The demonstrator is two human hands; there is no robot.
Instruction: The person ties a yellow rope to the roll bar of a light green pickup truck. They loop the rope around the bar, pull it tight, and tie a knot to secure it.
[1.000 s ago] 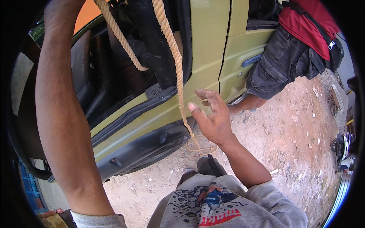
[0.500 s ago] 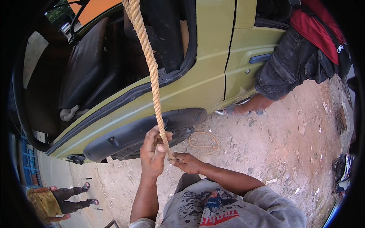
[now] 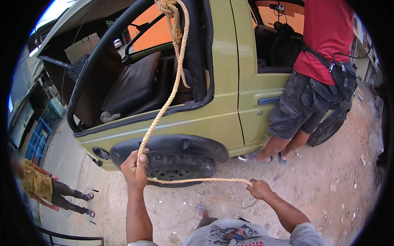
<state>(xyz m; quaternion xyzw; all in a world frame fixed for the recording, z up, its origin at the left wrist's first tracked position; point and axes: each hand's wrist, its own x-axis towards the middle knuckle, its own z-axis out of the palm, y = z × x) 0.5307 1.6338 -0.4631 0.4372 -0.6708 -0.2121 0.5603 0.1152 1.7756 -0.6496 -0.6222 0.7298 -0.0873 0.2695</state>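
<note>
A tan twisted rope (image 3: 166, 107) hangs from a knot high on the black roll bar of an olive-green vehicle (image 3: 221, 96). My left hand (image 3: 134, 169) is closed around this rope in front of the rear wheel (image 3: 174, 167). From there the rope runs nearly level to my right hand (image 3: 260, 190), which pinches it farther right. Past the right hand its loose end drops toward the dirt, where part of it looks blurred.
Against the vehicle's door stands a person in a red shirt and dark shorts (image 3: 293, 104), wearing a black waist bag. Another person in a patterned shirt (image 3: 39, 180) is at the far left. A black metal rail (image 3: 74, 238) crosses the lower left. Rubble dots the dirt ground (image 3: 320, 180).
My hands have moved apart: the left leftward, the right to the right, with rope stretched between them. My view has tilted up, showing the knot. The person in red now stands more upright.
</note>
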